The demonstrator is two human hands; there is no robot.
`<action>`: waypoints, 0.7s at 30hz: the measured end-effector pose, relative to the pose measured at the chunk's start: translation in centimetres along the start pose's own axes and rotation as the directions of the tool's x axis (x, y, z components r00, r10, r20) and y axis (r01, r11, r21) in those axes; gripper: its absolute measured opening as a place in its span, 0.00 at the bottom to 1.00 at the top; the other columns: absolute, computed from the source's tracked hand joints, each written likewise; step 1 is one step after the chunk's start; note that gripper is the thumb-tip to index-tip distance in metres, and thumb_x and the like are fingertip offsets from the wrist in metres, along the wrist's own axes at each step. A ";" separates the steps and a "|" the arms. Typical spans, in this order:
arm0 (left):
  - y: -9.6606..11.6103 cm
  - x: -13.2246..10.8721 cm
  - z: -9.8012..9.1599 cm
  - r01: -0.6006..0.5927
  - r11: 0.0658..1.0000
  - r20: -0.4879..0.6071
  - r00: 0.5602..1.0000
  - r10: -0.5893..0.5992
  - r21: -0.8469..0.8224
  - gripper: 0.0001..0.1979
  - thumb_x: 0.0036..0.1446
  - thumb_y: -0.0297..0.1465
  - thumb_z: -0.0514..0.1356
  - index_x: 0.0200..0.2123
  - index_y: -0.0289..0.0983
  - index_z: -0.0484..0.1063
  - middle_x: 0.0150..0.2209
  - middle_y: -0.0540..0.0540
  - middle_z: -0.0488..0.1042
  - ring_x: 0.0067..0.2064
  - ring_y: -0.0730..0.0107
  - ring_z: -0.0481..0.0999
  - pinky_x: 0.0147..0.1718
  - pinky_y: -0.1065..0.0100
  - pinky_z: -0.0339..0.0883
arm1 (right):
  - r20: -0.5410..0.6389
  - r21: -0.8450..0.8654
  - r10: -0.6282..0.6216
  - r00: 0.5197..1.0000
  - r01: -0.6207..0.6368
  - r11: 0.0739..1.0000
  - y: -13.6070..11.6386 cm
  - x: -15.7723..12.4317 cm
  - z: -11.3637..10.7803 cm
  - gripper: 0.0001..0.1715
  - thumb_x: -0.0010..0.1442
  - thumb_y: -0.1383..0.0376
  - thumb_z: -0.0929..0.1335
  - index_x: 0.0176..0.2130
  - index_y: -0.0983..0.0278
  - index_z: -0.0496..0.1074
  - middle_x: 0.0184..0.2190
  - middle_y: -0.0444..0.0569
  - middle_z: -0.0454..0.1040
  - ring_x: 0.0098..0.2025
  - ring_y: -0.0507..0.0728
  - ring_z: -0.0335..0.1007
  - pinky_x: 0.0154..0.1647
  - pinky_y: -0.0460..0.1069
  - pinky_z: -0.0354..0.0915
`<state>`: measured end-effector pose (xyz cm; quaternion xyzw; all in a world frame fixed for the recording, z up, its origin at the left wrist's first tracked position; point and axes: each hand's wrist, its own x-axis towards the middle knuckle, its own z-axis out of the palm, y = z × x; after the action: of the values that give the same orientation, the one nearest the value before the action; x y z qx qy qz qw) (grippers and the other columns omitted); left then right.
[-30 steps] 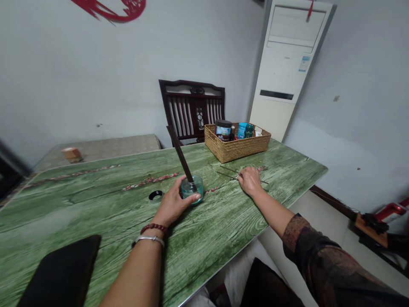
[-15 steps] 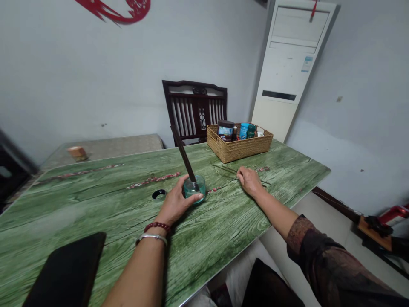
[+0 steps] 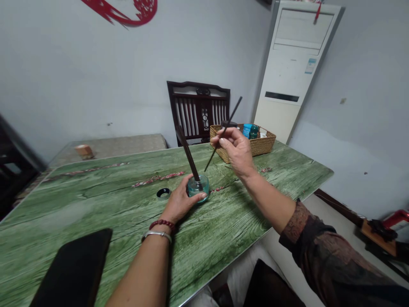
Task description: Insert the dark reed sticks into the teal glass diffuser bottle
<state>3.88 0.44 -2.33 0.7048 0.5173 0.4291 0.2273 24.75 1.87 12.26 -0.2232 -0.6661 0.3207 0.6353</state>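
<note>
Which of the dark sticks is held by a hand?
The single stick slanting up to the right, pinched in the right hand; the bundled sticks lean left in the glass jar.

Jar in left hand: clear glass, smooth, glossy. Stick in right hand: matt, wood-like. Basket beyond right hand: rough, woven. Tabletop beneath both hands: wood-grain pattern, light sheen. Ring beside left hand: glossy.

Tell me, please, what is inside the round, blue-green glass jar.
Thin dark brown sticks stand tilted in the round, blue-green glass jar, partly visible through its wall. The left hand covers part of the jar, hiding what is behind it.
</note>
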 end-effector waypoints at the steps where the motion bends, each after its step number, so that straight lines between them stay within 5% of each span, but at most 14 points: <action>1: 0.0 0.0 0.0 -0.004 1.000 -0.004 1.000 0.004 -0.001 0.42 0.49 0.48 0.70 0.63 0.38 0.66 0.57 0.35 0.78 0.56 0.44 0.80 0.58 0.44 0.71 | 0.020 0.015 0.010 1.000 -0.011 1.000 -0.3 0.2 0.9 0.06 0.67 0.61 0.68 0.45 0.57 0.70 0.39 0.44 0.80 0.44 0.55 0.80 0.55 0.56 0.77; 6: -0.1 -0.1 0.0 -0.010 1.000 -0.001 1.000 0.010 -0.019 0.41 0.50 0.48 0.70 0.63 0.38 0.67 0.55 0.38 0.80 0.55 0.45 0.80 0.57 0.46 0.72 | 0.092 0.041 0.053 0.994 -0.057 0.998 1.4 0.8 3.8 0.05 0.66 0.62 0.69 0.43 0.58 0.70 0.39 0.43 0.79 0.43 0.54 0.81 0.51 0.55 0.79; 16: 0.3 -0.1 -0.1 -0.018 1.000 0.007 1.000 0.018 -0.024 0.41 0.50 0.48 0.69 0.64 0.38 0.66 0.54 0.39 0.80 0.55 0.45 0.80 0.58 0.45 0.72 | 0.076 -0.174 0.148 0.986 -0.134 0.976 6.0 0.0 5.3 0.08 0.59 0.68 0.74 0.40 0.58 0.74 0.31 0.39 0.79 0.37 0.55 0.80 0.50 0.55 0.77; 21: 0.3 -0.1 -0.1 -0.011 1.000 -0.001 1.000 0.011 -0.017 0.42 0.49 0.49 0.69 0.63 0.37 0.66 0.57 0.36 0.79 0.57 0.43 0.79 0.59 0.45 0.71 | 0.064 -0.364 0.115 0.991 -0.084 0.928 7.2 -1.5 2.5 0.07 0.61 0.66 0.73 0.42 0.59 0.77 0.38 0.43 0.82 0.41 0.56 0.79 0.51 0.54 0.74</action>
<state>3.95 0.24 -2.14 0.7053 0.5099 0.4352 0.2306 21.63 5.46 6.18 -0.3557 -0.7278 0.2341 0.5376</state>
